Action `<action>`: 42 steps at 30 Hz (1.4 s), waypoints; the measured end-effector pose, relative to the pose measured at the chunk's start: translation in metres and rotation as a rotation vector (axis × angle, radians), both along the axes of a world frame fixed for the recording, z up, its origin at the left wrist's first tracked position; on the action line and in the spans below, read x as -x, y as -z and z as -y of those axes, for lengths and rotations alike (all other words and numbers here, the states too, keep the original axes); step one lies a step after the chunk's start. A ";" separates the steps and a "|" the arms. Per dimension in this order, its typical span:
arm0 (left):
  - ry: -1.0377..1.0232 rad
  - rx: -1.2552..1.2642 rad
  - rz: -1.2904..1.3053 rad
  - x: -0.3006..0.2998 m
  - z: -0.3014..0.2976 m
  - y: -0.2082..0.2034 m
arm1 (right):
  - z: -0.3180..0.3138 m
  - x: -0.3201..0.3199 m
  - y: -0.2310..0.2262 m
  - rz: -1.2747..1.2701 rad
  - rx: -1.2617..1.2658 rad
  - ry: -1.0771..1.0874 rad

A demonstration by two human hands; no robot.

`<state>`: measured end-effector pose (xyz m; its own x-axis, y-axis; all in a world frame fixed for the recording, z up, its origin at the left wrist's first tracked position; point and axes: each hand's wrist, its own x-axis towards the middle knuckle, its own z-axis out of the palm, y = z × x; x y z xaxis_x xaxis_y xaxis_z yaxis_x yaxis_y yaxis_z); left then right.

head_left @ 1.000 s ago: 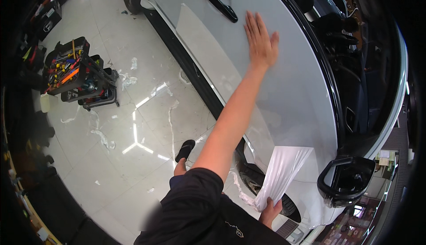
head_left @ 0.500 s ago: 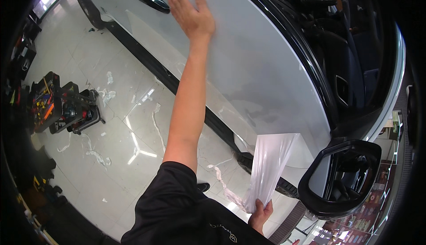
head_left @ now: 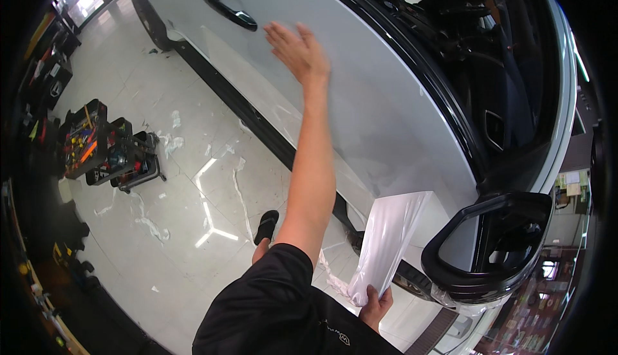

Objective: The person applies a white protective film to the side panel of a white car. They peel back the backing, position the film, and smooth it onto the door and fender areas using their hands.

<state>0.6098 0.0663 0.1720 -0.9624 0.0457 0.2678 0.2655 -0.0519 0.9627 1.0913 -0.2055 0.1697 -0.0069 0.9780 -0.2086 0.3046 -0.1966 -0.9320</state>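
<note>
My left hand (head_left: 299,52) is open, its fingers stretched and slightly blurred, against the light grey car door (head_left: 386,117). Its fingertips lie just beside the near end of the black door handle (head_left: 228,9). Lower right, my right hand (head_left: 376,307) pinches the end of a sheet of glossy, whitish film (head_left: 389,233). The film stretches up from those fingers to the front part of the door, where its upper edge meets the panel. A twisted strip of film (head_left: 335,281) trails next to the sheet.
The black-framed side mirror (head_left: 444,252) juts out at the right, close to the film. A black tool cart (head_left: 87,139) with several tools stands at the left. Film scraps (head_left: 170,142) litter the tiled floor. My foot in a black sandal (head_left: 266,226) shows below the door.
My left hand has shifted from alongside the door handle to just past its near end. The view has moved a little, and my foot now shows. My right hand still grips the film.
</note>
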 end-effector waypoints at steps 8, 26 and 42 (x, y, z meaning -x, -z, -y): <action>0.055 0.059 -0.070 -0.080 0.007 0.002 | -0.001 -0.001 0.002 0.053 -0.004 -0.050; 0.773 0.155 -0.389 -0.200 0.151 0.033 | 0.003 0.000 0.003 0.029 -0.139 -0.106; 1.200 -0.489 1.318 -0.423 0.192 0.132 | -0.043 -0.050 0.025 -0.368 0.103 -0.154</action>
